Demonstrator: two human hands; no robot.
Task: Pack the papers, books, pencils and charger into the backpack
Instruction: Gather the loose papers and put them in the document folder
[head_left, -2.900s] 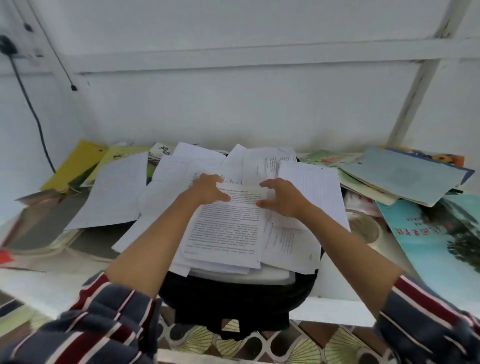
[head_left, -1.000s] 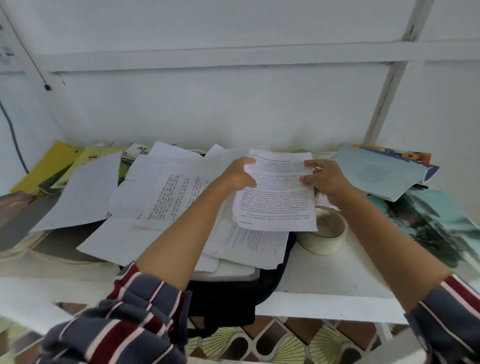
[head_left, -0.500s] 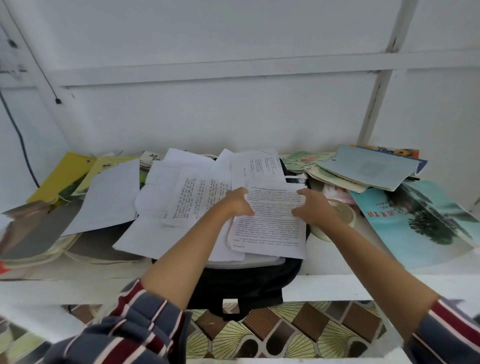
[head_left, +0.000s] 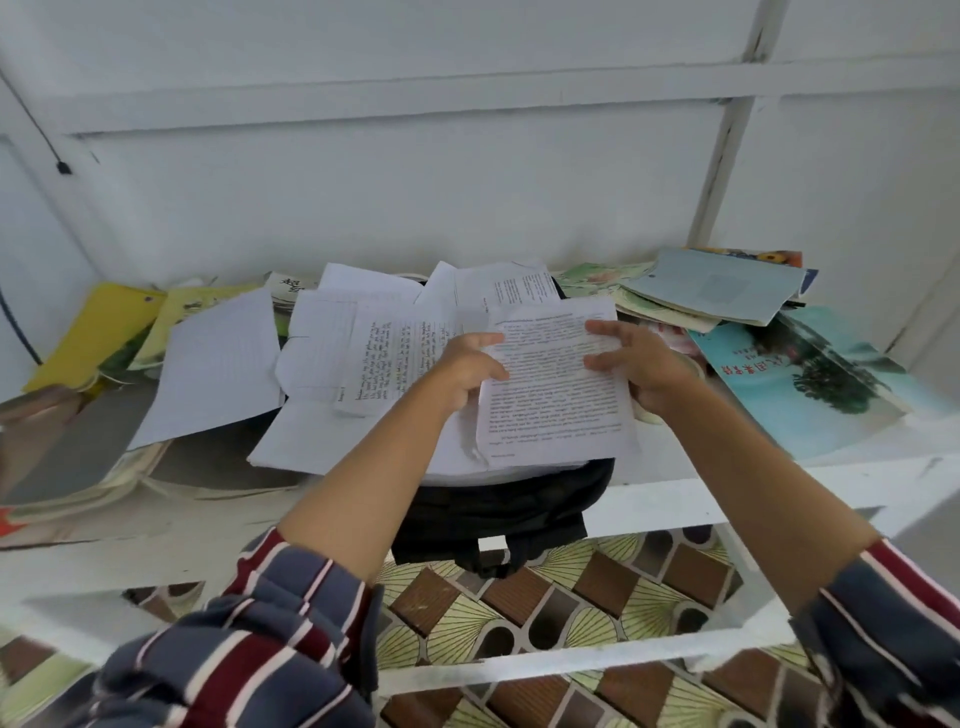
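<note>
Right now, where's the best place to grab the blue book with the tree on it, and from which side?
Take the blue book by its near edge, coming from the front. It lies flat on the shelf and a pile of books overlaps its far end, so only the near edge looks free; slide it out, then pinch.
</note>
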